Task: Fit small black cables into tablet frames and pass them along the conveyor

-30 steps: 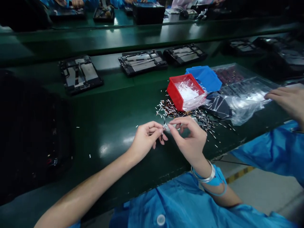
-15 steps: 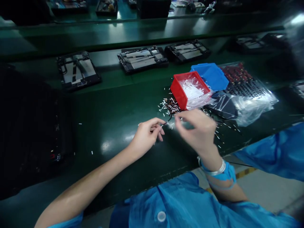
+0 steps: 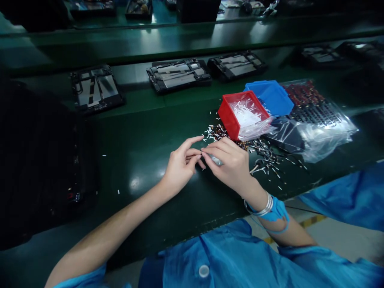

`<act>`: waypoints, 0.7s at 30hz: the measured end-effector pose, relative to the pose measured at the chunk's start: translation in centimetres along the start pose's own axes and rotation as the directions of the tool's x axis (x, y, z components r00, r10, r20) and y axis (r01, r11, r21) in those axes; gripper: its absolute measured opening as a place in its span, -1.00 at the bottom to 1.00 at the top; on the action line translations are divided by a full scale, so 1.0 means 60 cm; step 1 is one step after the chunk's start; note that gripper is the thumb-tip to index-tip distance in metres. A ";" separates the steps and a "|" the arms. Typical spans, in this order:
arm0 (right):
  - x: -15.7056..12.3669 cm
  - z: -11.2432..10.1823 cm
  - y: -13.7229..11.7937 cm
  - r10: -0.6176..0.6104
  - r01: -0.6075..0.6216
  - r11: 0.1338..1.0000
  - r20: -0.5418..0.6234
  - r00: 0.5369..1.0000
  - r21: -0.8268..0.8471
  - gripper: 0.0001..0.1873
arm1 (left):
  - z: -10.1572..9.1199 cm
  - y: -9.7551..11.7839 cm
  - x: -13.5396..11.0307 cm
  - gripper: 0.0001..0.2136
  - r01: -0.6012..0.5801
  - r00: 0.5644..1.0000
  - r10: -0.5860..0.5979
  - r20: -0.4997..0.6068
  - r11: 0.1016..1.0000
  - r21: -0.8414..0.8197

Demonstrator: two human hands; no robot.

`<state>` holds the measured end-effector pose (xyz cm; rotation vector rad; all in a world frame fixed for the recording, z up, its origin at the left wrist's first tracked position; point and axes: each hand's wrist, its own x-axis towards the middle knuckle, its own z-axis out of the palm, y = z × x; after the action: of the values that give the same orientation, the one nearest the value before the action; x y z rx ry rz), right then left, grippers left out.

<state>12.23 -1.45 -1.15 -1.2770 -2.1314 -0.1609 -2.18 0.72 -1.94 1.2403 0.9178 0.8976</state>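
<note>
Both hands meet above the green tabletop, just in front of a red bin (image 3: 229, 120) of small white tubes (image 3: 246, 114). Between thumb and fingertips, my left hand (image 3: 180, 166) pinches a short black cable (image 3: 201, 152), its index finger stretched out. My right hand (image 3: 231, 164) is closed at the cable's other end, fingertips pressed together. Most of the cable is covered by the fingers. Loose white and dark bits (image 3: 214, 132) lie beyond the hands, and several thin black cables with white ends (image 3: 268, 158) are heaped right of my right hand.
Behind the red bin stands a blue bin (image 3: 270, 96). Clear plastic bags (image 3: 325, 124) with rows of dark and red parts lie to its right. Open tablet-like devices (image 3: 97, 88) line the back strip. A large dark object (image 3: 39, 160) fills the left; a blue sleeve (image 3: 348, 196) is at right.
My right hand has moved left and down to my left hand, its fingers now closing at the black cable. My left index finger has straightened. More of the cable heap shows.
</note>
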 end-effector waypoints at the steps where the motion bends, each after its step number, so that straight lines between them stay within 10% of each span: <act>1: 0.002 -0.002 0.004 -0.010 0.009 1.000 0.020 1.000 0.004 -0.77 | 0.000 0.001 -0.002 -0.59 -0.016 1.000 0.016 0.001 0.999 0.031; 9: 0.037 -0.064 0.090 0.090 -0.180 0.940 -0.301 0.949 -0.289 -0.74 | -0.016 0.004 0.016 -0.35 0.115 0.993 -0.117 0.002 0.974 -0.193; 14: 0.028 -0.028 0.061 -0.206 0.202 0.971 -0.021 0.978 -0.129 -0.84 | -0.017 0.007 0.013 -0.21 0.196 0.980 -0.176 0.098 0.943 -0.268; 17: 0.022 -0.013 0.056 -0.205 0.205 0.979 -0.039 0.978 0.000 -0.87 | -0.025 0.013 0.015 -0.28 0.231 0.966 -0.196 0.171 0.948 -0.219; 21: 0.018 -0.022 0.073 -0.087 0.098 0.991 -0.123 0.989 0.090 -0.86 | -0.084 0.021 0.092 -0.51 0.052 0.984 -0.021 -0.177 0.984 0.168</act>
<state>16.15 1.08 -0.42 -1.0871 -2.0716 -0.1682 -4.88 7.78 -1.57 1.3015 1.1755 0.9235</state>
